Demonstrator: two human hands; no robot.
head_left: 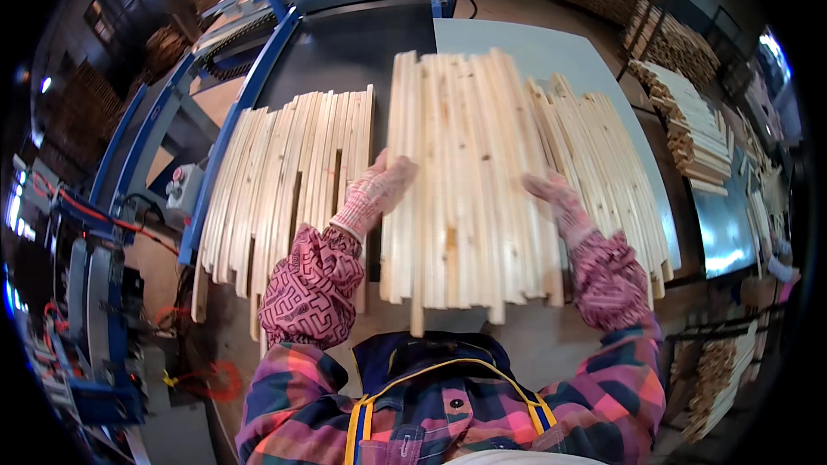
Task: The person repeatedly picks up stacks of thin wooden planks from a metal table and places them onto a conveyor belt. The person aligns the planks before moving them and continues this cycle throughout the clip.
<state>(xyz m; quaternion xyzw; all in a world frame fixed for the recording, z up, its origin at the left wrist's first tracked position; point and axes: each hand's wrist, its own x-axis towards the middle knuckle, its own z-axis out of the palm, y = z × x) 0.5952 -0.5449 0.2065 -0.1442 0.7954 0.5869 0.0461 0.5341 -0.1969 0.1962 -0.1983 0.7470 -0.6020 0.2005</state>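
A broad bundle of pale wooden strips (465,181) is squeezed between my two hands and appears raised above the surface. My gloved left hand (381,189) presses its left edge, thumb over the top. On the opposite edge my gloved right hand (558,196) bears against the strips, its fingertips reaching over the top; its other fingers are partly hidden. Strip ends are uneven, a few sticking out toward me. To the left lies another row of wooden strips (284,172) with gaps between some pieces. A further row of strips (603,164) lies to the right.
A blue machine frame (245,112) runs along the left, with a grey control box (183,189) on it. Beyond are a dark bed (353,47) and a pale board (534,39). Stacked lumber (685,120) stands at the right.
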